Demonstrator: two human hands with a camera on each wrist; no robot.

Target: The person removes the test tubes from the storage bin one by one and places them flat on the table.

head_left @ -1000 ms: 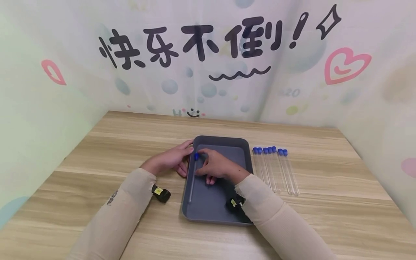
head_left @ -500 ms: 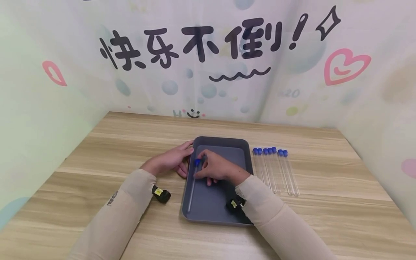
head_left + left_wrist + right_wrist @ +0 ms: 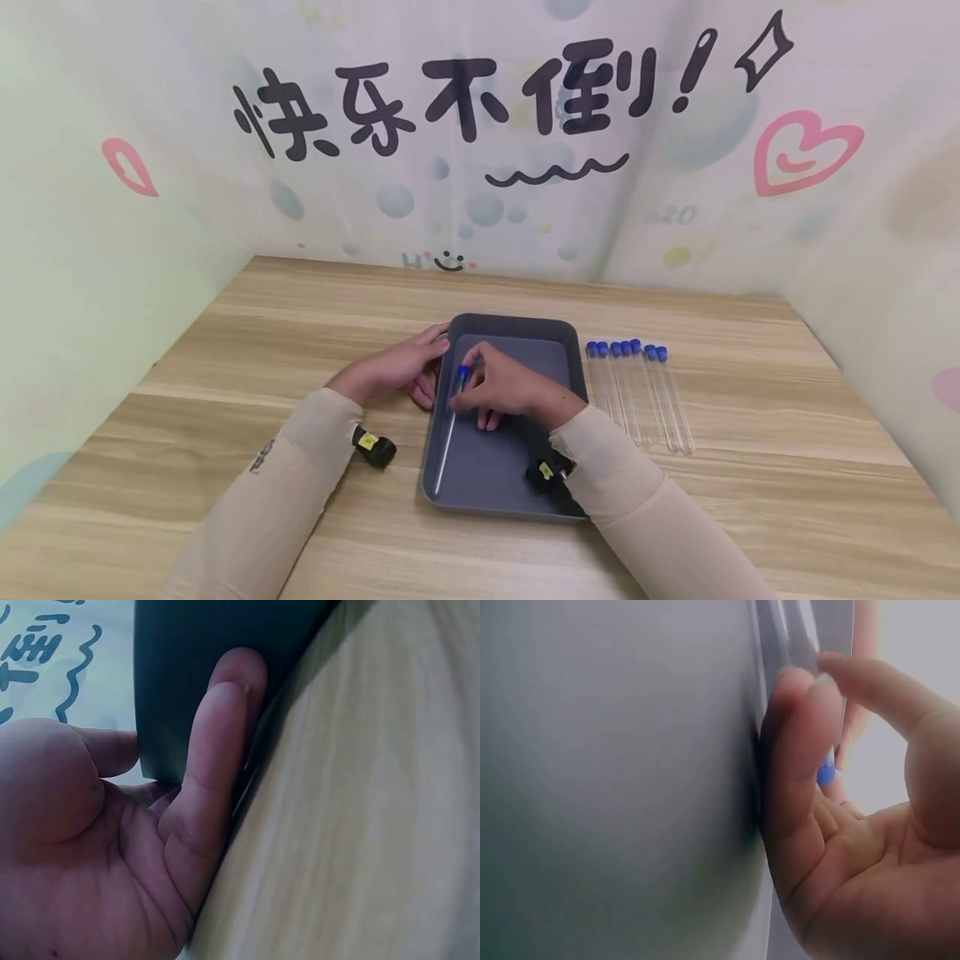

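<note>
In the head view my right hand [image 3: 502,385] is over the grey tray [image 3: 498,492], holding a clear test tube [image 3: 447,450] near its blue cap [image 3: 464,372] between thumb and fingers. The tube slants along the tray's left side, its lower end near the front left corner. The right wrist view shows the blue cap [image 3: 826,772] partly behind the fingers of that hand [image 3: 855,847]. My left hand [image 3: 393,367] grips the tray's left edge. In the left wrist view, its fingers [image 3: 212,742] lie along the outer wall and its thumb [image 3: 114,752] touches the rim.
Several more test tubes [image 3: 637,400] with blue caps lie side by side on the wooden table [image 3: 765,400], right of the tray. A printed cloth [image 3: 480,125] hangs behind the table. Black wrist cameras [image 3: 375,448] are worn on both wrists.
My right hand has closed its thumb and fingers on the tube. Its capped end has moved slightly right, away from the tray's left wall. The left hand stays in place.
</note>
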